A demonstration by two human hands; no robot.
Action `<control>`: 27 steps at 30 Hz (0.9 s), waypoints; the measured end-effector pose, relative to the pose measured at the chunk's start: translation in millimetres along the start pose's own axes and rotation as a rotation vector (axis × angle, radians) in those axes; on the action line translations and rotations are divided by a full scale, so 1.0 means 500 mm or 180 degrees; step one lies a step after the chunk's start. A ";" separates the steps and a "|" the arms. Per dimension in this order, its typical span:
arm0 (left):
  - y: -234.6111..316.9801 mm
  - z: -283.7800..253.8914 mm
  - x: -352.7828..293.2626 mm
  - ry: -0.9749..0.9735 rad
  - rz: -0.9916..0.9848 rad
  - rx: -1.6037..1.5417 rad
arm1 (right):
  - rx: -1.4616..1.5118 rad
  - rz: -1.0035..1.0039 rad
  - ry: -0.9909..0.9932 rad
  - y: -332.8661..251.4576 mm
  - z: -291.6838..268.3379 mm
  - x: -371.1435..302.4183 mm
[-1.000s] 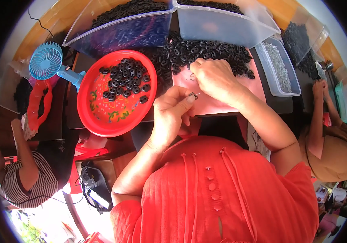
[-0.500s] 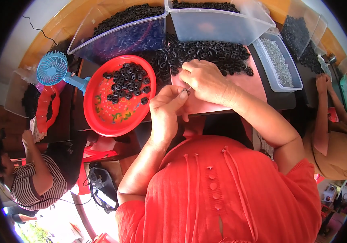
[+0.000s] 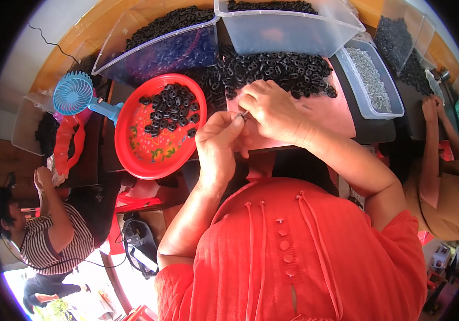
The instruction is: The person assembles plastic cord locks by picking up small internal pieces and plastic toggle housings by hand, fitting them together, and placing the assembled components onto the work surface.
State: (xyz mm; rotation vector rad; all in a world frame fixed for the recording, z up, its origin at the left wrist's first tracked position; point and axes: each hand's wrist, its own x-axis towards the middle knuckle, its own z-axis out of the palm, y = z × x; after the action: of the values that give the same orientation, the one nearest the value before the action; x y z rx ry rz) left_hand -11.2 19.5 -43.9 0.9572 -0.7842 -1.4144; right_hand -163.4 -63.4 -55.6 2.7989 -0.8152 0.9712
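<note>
My left hand is closed, its thumb and fingertips pinching a small black part that is mostly covered. Right beside it, my right hand is closed too, fingertips meeting the left ones; whatever it pinches is too small to make out. Both hands are over the near edge of a pink mat. Beyond them spreads a heap of loose black two-holed pieces. Left of my hands, a red round tray with a printed floral base carries several similar black pieces.
Clear plastic bins with black pieces line the back. A shallow tub of small silvery pieces stands right of the mat. A blue handheld fan is left of the tray. One person sits at left, another at right.
The view has shifted slightly. My fingertips have changed position a little around the small part; both hands stay together in the same place.
</note>
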 end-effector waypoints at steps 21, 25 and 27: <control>0.002 0.010 0.001 0.0129 0.0031 0.0368 | 0.1988 0.0972 0.0364 -0.022 -0.049 -0.013; 0.002 0.009 0.002 0.0156 0.0020 0.0339 | 0.1975 0.1000 0.0120 -0.016 -0.055 -0.004; 0.002 0.009 0.002 0.0160 0.0016 0.0278 | 0.2150 0.1031 0.0057 -0.018 -0.062 0.004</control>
State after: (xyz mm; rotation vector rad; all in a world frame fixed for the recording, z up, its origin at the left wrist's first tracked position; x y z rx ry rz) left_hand -14.9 18.0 -41.2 1.0533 -0.8156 -1.3559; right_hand -174.8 -49.5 -28.6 3.2461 -1.1418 1.5750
